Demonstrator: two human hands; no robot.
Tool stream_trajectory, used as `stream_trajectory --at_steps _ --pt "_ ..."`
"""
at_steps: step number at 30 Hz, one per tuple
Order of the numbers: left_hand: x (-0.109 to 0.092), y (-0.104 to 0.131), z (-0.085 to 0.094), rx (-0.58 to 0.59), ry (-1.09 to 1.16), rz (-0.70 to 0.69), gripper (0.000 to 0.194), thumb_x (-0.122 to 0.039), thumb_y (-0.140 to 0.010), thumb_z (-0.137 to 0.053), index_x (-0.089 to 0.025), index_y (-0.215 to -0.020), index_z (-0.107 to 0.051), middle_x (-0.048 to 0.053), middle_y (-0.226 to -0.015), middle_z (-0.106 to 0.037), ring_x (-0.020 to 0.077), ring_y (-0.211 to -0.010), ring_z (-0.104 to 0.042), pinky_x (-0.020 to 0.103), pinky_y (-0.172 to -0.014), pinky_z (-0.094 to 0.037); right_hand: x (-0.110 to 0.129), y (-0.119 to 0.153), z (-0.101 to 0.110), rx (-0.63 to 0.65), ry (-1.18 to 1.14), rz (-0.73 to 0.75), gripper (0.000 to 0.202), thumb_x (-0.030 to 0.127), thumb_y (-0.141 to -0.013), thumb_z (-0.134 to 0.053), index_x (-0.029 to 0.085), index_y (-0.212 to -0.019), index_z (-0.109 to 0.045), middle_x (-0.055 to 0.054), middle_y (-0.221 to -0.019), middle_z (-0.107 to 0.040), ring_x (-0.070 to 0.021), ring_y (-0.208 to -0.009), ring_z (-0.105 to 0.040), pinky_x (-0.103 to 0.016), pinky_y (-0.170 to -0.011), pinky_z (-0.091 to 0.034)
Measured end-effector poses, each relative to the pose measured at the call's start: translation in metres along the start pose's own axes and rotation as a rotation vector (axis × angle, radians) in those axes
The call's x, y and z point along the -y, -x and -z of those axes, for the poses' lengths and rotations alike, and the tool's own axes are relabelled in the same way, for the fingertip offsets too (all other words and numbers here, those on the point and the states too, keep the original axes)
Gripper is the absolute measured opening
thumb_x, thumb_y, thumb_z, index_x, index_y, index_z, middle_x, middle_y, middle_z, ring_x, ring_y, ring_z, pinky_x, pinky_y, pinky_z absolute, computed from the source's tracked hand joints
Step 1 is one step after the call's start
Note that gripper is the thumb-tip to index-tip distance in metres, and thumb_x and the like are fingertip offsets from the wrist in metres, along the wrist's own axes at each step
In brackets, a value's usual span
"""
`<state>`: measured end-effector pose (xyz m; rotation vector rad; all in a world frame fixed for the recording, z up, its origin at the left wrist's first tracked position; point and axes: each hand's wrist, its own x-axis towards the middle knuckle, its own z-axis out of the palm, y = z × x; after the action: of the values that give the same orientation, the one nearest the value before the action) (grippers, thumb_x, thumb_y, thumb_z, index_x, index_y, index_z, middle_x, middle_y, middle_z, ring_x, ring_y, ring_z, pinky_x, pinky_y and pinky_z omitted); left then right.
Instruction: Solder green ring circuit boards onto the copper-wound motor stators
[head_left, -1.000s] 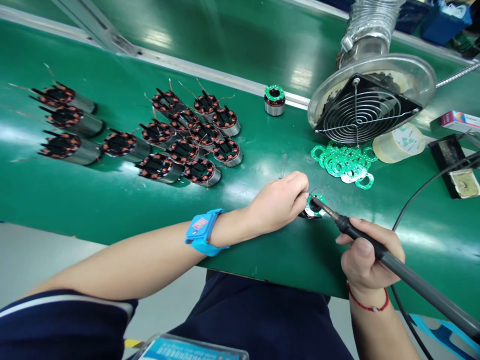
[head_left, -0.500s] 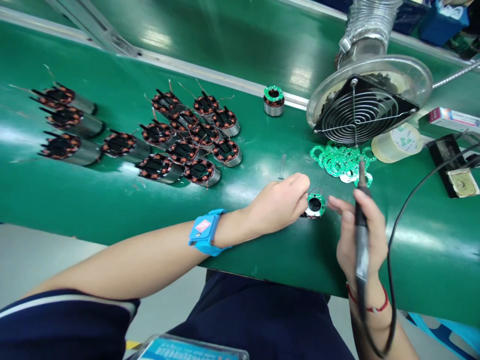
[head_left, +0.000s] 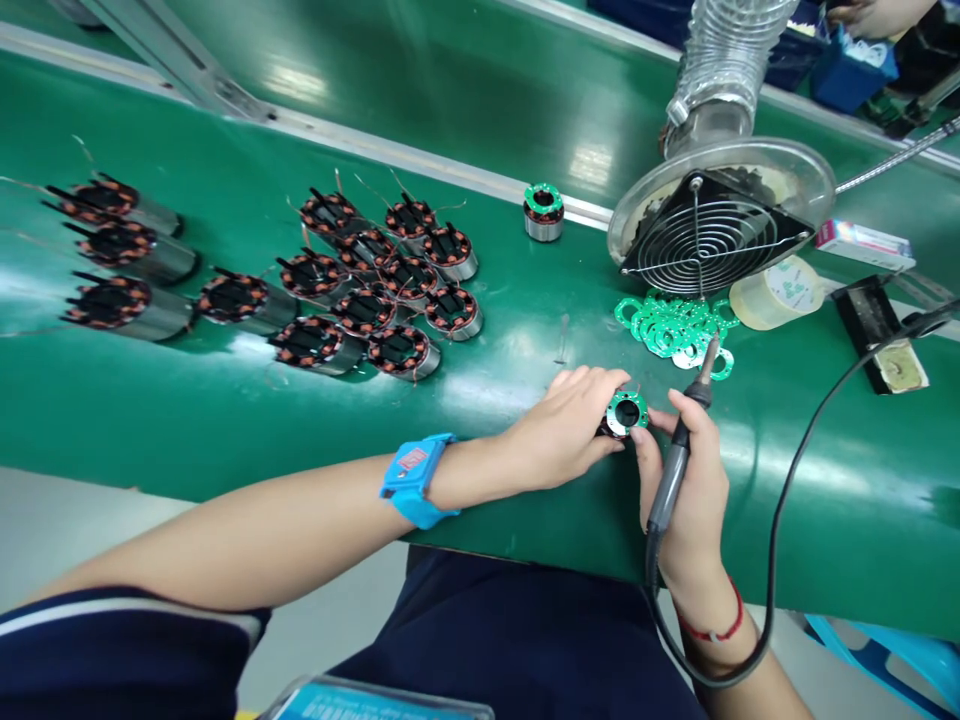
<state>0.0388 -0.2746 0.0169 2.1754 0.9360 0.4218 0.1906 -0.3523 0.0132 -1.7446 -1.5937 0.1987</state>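
The right hand (head_left: 694,500), wrist angled inward, gripped the iron (head_left: 670,485) slantwise, tip directed away from the body. Its thumb and another finger were extended to the right side of the stator (head_left: 616,421). The left forearm (head_left: 300,530) crossed the bench's near edge at a slant. The left hand (head_left: 559,430) grasped the stator from the left, thumb on the near side, fingers on the far side. The stator was located on the bench (head_left: 517,530), between both hands, ringed board uppermost. Loose boards (head_left: 667,328) lay beyond, below the fan (head_left: 697,240).
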Motion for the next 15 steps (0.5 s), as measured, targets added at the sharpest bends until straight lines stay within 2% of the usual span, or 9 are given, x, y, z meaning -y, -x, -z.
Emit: stream_trajectory --at_steps 2,6,8,12,15 --pt "-0.002 0.0 -0.004 -0.012 -0.021 0.008 0.049 -0.019 -0.084 -0.066 -0.015 -0.127 -0.043 0.013 -0.118 -0.059 0.0295 -0.108 -0.052 0.045 -0.091 -0.043 0.003 0.003 -0.001 -0.041 0.051 0.034 0.04 0.027 -0.092 -0.062 0.024 -0.132 -0.053 -0.007 -0.099 -0.075 -0.0236 -0.09 -0.073 -0.041 -0.081 -0.059" --pt "-0.003 -0.001 -0.002 -0.005 -0.046 -0.031 0.038 -0.023 -0.088 -0.061 -0.016 -0.124 -0.048 0.012 -0.117 -0.057 0.0284 -0.105 -0.05 0.044 -0.087 -0.041 0.002 0.007 0.0 -0.047 0.099 0.127 0.042 0.022 -0.093 -0.061 0.025 -0.134 -0.051 -0.008 -0.104 -0.075 -0.0234 -0.089 -0.074 -0.039 -0.077 -0.06" --pt "-0.001 -0.002 0.0 0.01 -0.039 -0.058 0.037 -0.022 -0.088 -0.061 -0.017 -0.123 -0.049 0.011 -0.115 -0.057 0.028 -0.103 -0.049 0.044 -0.086 -0.041 0.0 0.005 0.002 -0.002 0.094 0.149 0.045 0.024 -0.093 -0.061 0.025 -0.137 -0.048 -0.009 -0.108 -0.074 -0.0244 -0.092 -0.074 -0.04 -0.079 -0.06" --pt "0.006 -0.005 -0.001 0.022 -0.012 -0.127 0.04 -0.014 -0.083 -0.058 -0.018 -0.122 -0.047 0.011 -0.116 -0.057 0.0278 -0.106 -0.05 0.045 -0.089 -0.045 -0.005 -0.005 0.005 0.164 0.035 0.173 0.058 0.035 -0.092 -0.063 0.024 -0.143 -0.04 -0.014 -0.129 -0.065 -0.0298 -0.114 -0.066 -0.049 -0.092 -0.057" --pt "0.012 -0.004 -0.001 -0.05 0.065 -0.195 0.046 -0.012 -0.084 -0.058 -0.016 -0.126 -0.04 0.013 -0.122 -0.055 0.026 -0.112 -0.053 0.042 -0.094 -0.049 -0.008 -0.011 0.003 0.215 0.019 0.185 0.048 0.034 -0.094 -0.059 0.025 -0.139 -0.045 -0.012 -0.126 -0.066 -0.0282 -0.112 -0.067 -0.047 -0.092 -0.057"
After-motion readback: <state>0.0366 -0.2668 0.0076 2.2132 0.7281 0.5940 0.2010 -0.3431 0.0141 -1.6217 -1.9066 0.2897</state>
